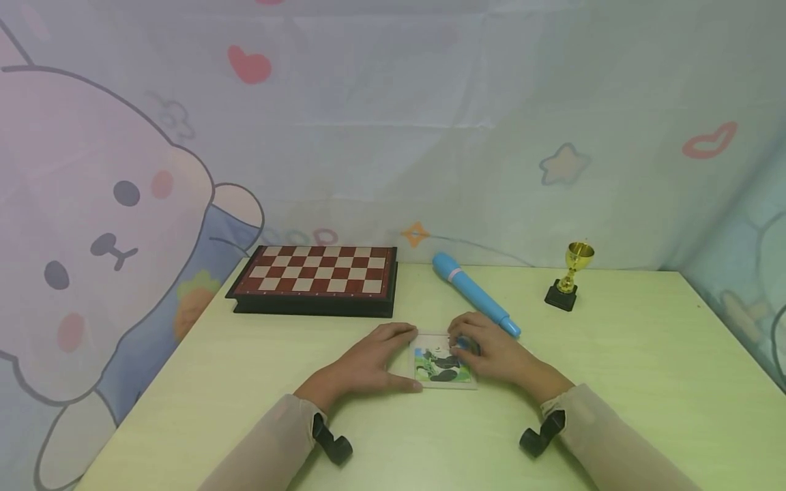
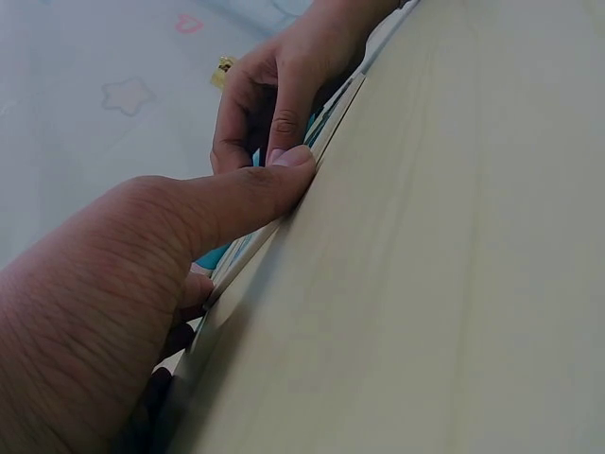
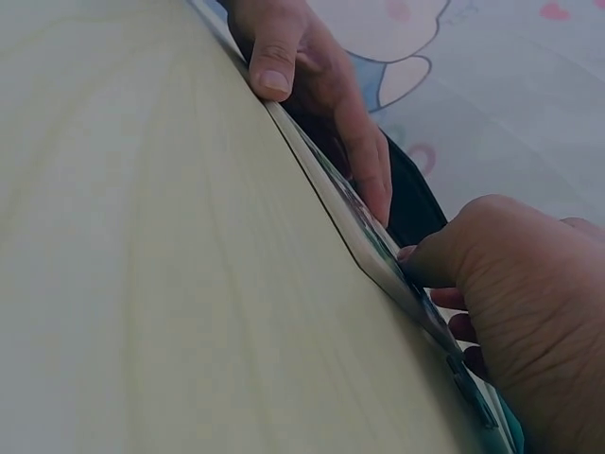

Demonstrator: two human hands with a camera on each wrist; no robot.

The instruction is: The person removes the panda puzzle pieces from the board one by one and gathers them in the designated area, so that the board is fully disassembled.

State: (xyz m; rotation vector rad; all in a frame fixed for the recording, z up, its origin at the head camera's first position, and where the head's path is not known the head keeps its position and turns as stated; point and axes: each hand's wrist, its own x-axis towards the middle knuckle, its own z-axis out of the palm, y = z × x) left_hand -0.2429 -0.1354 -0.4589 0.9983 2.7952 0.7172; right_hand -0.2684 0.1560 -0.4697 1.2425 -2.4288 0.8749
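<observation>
A small square panda jigsaw puzzle (image 1: 437, 367) lies in a pale frame on the table. My left hand (image 1: 374, 361) holds the frame from the left, thumb at its near edge and fingers at its far corner. In the left wrist view the left thumb (image 2: 255, 194) presses along the frame's side. My right hand (image 1: 494, 349) is bent over the puzzle's upper right part, pinching a bluish puzzle piece (image 1: 463, 342) mostly hidden by the fingers. In the right wrist view the right thumb (image 3: 437, 257) comes down at the puzzle's surface.
A black-edged chessboard box (image 1: 316, 276) stands at the back left. Beyond my right hand lies a long blue stick-shaped thing (image 1: 475, 293) with a pink band. A gold trophy cup (image 1: 571, 266) on a black base stands farther right. A printed cloth (image 1: 393, 136) hangs behind the table.
</observation>
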